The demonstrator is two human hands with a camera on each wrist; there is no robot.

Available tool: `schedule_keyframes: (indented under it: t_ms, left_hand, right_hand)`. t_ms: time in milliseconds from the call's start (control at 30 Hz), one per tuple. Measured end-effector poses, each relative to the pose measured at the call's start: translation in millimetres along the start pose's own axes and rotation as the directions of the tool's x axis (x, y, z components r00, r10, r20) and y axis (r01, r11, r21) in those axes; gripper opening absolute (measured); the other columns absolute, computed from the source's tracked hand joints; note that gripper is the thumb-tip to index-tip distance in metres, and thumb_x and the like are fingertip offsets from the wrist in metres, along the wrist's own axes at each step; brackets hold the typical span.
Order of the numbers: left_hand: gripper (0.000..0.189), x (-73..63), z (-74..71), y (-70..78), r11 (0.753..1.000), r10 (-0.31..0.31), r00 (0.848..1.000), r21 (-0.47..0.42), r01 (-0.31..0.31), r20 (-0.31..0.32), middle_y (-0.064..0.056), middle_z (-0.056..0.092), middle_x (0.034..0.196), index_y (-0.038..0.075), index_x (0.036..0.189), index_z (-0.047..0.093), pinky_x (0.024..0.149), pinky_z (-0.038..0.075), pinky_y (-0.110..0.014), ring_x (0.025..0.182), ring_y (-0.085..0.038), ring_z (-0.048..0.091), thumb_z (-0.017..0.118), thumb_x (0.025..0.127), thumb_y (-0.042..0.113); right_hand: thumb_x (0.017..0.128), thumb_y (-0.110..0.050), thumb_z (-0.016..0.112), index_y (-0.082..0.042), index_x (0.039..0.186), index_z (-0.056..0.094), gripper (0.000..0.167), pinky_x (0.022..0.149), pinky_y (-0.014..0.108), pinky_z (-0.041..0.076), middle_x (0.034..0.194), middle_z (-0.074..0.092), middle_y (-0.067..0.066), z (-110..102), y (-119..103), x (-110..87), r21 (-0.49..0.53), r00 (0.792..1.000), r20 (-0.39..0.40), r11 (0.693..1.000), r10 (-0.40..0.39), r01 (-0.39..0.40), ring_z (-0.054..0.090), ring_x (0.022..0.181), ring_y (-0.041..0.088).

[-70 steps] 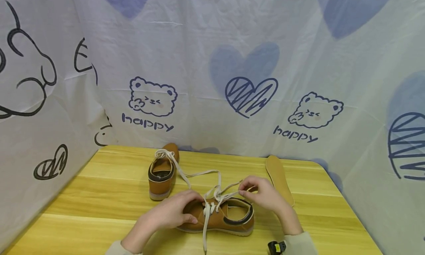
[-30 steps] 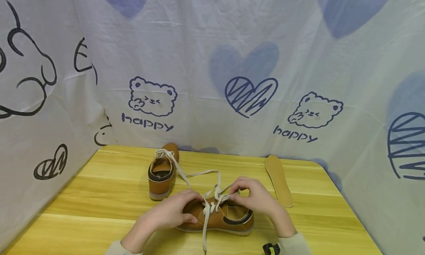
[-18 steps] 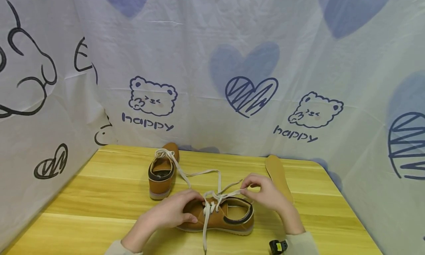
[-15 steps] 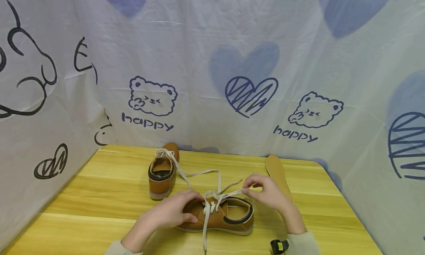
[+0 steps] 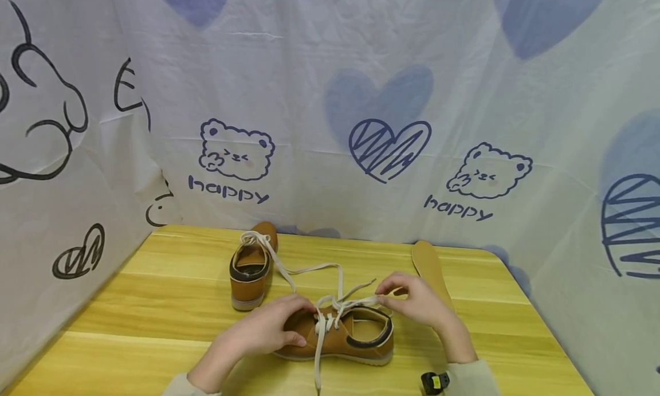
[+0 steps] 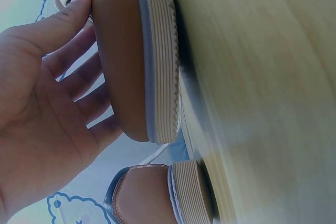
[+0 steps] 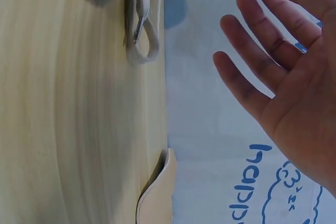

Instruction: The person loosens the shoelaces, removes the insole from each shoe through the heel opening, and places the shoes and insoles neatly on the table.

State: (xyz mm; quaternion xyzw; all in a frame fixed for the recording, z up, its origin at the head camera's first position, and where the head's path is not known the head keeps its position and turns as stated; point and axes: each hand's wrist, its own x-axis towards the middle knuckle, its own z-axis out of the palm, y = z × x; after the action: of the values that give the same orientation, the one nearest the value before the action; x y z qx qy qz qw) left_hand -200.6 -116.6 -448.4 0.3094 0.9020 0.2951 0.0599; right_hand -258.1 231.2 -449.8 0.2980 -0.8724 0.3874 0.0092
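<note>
A brown shoe with white laces lies sideways to me near the table's front, its toe to the left. My left hand holds it by the toe; in the left wrist view, the thumb rests on top by the laces and the fingers reach round the far side. To the right, my right hand pinches a white shoelace between thumb and index finger above the shoe's opening. Its other fingers are spread loosely in the right wrist view. Another lace end hangs down over the shoe's near side.
A second brown shoe stands at the back left, heel toward me, its long lace trailing to the first shoe. A tan insole lies at the back right, partly behind my right hand. A printed cloth encloses the wooden table.
My right hand went left toward the laces, then back right with the lace drawn out; the lace now looks slightly slacker. My left hand and the shoe have stayed in place.
</note>
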Motion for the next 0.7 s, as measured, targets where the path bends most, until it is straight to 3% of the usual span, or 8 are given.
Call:
schedule_keyframes:
  t_ms: [133,333,533,700]
  left_hand:
    - [0.050,0.1,0.5,-0.9,1.000,0.001,1.000,-0.002,-0.001,-0.001,-0.003,0.063,0.136,0.015,0.133,0.065,0.110,0.047,-0.050,0.130,-0.026,0.058,0.085,0.088,0.025]
    - [0.050,0.5,0.8,-1.7,1.000,0.007,1.000,0.004,-0.007,-0.003,-0.002,0.064,0.135,0.015,0.133,0.065,0.110,0.047,-0.050,0.130,-0.025,0.058,0.085,0.088,0.025]
    - [0.050,1.0,0.8,-1.8,1.000,0.016,1.000,0.013,-0.016,-0.009,-0.002,0.065,0.134,0.015,0.132,0.065,0.110,0.048,-0.050,0.129,-0.025,0.059,0.085,0.087,0.024]
    - [0.050,1.0,0.8,-1.8,1.000,0.015,1.000,0.003,-0.015,-0.010,-0.002,0.064,0.134,0.015,0.132,0.065,0.110,0.048,-0.050,0.129,-0.025,0.059,0.086,0.087,0.024]
  right_hand:
    - [0.097,-0.018,0.075,-0.017,0.105,0.076,0.009,0.092,0.049,0.059,0.106,0.073,-0.003,1.6,-5.6,1.7,0.040,1.000,-0.018,0.999,-0.010,0.011,0.069,0.099,0.013]
    - [0.097,-0.017,0.075,-0.017,0.107,0.076,0.010,0.095,0.054,0.058,0.108,0.074,0.001,6.9,-18.3,5.0,0.099,0.998,-0.038,0.993,-0.058,0.061,0.070,0.099,0.014]
    - [0.096,-0.017,0.076,-0.018,0.105,0.077,0.009,0.094,0.048,0.059,0.108,0.074,-0.003,18.2,-27.4,9.6,0.099,0.993,-0.007,0.988,-0.121,0.121,0.069,0.099,0.016]
    - [0.094,-0.015,0.078,-0.017,0.104,0.077,0.011,0.091,0.044,0.059,0.106,0.073,-0.005,27.2,-32.3,11.7,0.079,0.991,0.027,0.989,-0.127,0.125,0.068,0.096,0.015]
